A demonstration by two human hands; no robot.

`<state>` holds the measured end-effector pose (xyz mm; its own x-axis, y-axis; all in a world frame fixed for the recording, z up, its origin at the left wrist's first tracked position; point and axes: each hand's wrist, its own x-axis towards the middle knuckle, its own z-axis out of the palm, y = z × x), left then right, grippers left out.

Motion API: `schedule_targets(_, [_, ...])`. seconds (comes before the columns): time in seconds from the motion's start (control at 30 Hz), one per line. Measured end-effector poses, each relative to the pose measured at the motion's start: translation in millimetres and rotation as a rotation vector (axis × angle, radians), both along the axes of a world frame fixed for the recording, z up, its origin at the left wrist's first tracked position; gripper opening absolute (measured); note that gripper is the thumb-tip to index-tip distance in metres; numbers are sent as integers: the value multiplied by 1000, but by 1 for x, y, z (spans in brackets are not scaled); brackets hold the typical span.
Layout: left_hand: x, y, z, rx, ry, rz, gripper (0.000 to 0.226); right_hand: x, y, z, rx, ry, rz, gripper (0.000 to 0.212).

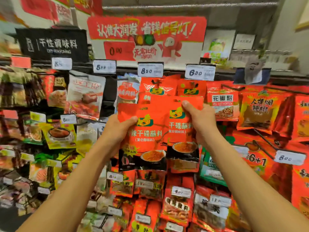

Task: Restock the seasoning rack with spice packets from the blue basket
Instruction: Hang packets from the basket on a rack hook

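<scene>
A: Why are both hands up at the rack?

B: The left hand (117,129) is gripping one red packet (143,139), the right hand (200,119) pinching another packet (182,131), probably lining up their tops with the hooks under the price tags (150,70). No blue basket is showing.

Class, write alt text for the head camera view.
Two bare hands, left hand and right hand, hold up red dipping-spice packets before a seasoning rack crowded with hanging red packets and price tags.

Two spice packets (142,136) side by side before the seasoning rack (167,71), hanging packets (222,104) behind
</scene>
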<state>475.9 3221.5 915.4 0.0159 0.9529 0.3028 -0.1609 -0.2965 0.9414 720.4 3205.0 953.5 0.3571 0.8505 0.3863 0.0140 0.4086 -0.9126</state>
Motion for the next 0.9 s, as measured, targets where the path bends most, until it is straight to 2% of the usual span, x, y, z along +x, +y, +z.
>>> schedule_targets(0.27, [-21,64,33,23,-41,-31,10,-68,70,34,26,-67,-103,22])
schedule_targets(0.4, [-23,80,43,10,-49,-92,11,-74,81,40,1,-50,-175,25])
schedule_targets(0.6, [-19,91,41,20,-29,-69,25,-72,92,40,-15,-64,-250,24])
schedule_targets(0.67, [-16,92,42,3,-53,-70,23,-72,94,45,-55,-62,-235,20])
schedule_targets(0.8, [-6,95,49,1,-50,-68,16,-70,98,47,-133,-49,-169,44])
schedule_targets(0.9, [8,96,53,36,-16,-79,15,-59,98,40,-115,1,-128,36])
